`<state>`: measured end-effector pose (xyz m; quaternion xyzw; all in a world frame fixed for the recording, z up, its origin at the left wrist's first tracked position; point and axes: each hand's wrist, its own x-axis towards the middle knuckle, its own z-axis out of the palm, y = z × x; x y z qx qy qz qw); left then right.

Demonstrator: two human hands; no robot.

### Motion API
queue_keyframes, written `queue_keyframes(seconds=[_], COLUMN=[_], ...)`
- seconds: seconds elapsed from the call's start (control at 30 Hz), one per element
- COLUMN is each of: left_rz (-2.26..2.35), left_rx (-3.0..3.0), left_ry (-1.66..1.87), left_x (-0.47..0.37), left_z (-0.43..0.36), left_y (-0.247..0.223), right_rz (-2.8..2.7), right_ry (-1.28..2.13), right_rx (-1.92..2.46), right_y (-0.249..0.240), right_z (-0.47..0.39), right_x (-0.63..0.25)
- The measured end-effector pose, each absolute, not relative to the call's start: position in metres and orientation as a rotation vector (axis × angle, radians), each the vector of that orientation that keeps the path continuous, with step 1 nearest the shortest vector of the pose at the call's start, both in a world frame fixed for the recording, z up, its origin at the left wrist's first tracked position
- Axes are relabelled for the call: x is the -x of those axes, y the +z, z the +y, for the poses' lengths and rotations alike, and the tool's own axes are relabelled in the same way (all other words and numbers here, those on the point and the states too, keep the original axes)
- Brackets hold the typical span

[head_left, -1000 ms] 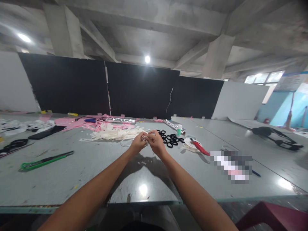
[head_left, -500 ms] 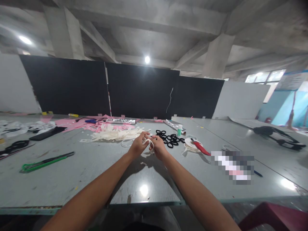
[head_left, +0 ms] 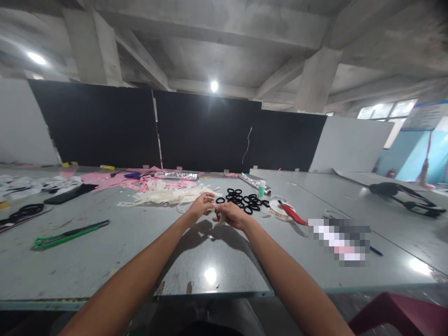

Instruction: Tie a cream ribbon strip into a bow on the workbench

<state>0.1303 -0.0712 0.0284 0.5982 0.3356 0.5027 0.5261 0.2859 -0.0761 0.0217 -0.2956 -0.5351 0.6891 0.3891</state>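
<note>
My left hand [head_left: 202,206] and my right hand [head_left: 231,215] meet above the middle of the table, fingertips pinched close together. Between them is a cream ribbon [head_left: 221,220], mostly covered by the fingers, with part of it hanging below my right fingers. Both hands appear to grip it. Just behind them lie several black hair ties [head_left: 249,203] in a loose pile. A heap of cut cream ribbon strips [head_left: 171,193] spreads to the left. Under the hands, a small pale scrap [head_left: 210,237] rests on the tabletop.
To the right are a ribbon roll [head_left: 278,212], a red-handled tool [head_left: 294,214] and a glue stick [head_left: 262,188]. A green box cutter [head_left: 72,234] lies at left. Pink material [head_left: 115,179] and foil packets [head_left: 180,176] sit near the black partition [head_left: 206,133].
The ribbon that looped up between my hands is now drawn down, hanging under my right fingers. My left hand has shifted slightly left, and another black hair tie shows between the hands.
</note>
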Motion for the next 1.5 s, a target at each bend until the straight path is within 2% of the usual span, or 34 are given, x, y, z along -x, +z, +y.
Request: queue_keyframes(seconds=[0.17,0.47,0.63,0.73,1.07,1.33,1.5], left_rz=[0.592,0.720,0.956,1.120,1.027,1.089,1.033], left_rx=[-1.304,-1.752,-2.380,-2.489,-2.391,-1.921,-1.699], left_ry=[1.123,1.737,1.603,1.628,1.681,1.634,1.644], left_x=[-0.126,-0.116,-0.114,-0.114,-0.119,-0.123,-0.127], left_z=[-0.077,-0.082,-0.082,-0.074,-0.069,-0.058,-0.054], left_y=[0.035,0.051,0.049,0.042,0.035,0.026,0.025], right_rz=[-1.318,-1.133,-1.107,-1.074,-1.132,-1.009,-1.154], right_ry=[1.926,1.684,1.618,1.616,1.602,1.529,1.386], right_rx=[0.672,0.654,0.664,0.673,0.673,0.701,0.730], right_y=[0.021,0.024,0.024,0.025,0.023,0.028,0.029], right_z=[-0.080,-0.072,-0.072,-0.072,-0.072,-0.069,-0.069], right_x=[-0.285,-0.285,-0.284,-0.283,-0.284,-0.283,-0.286])
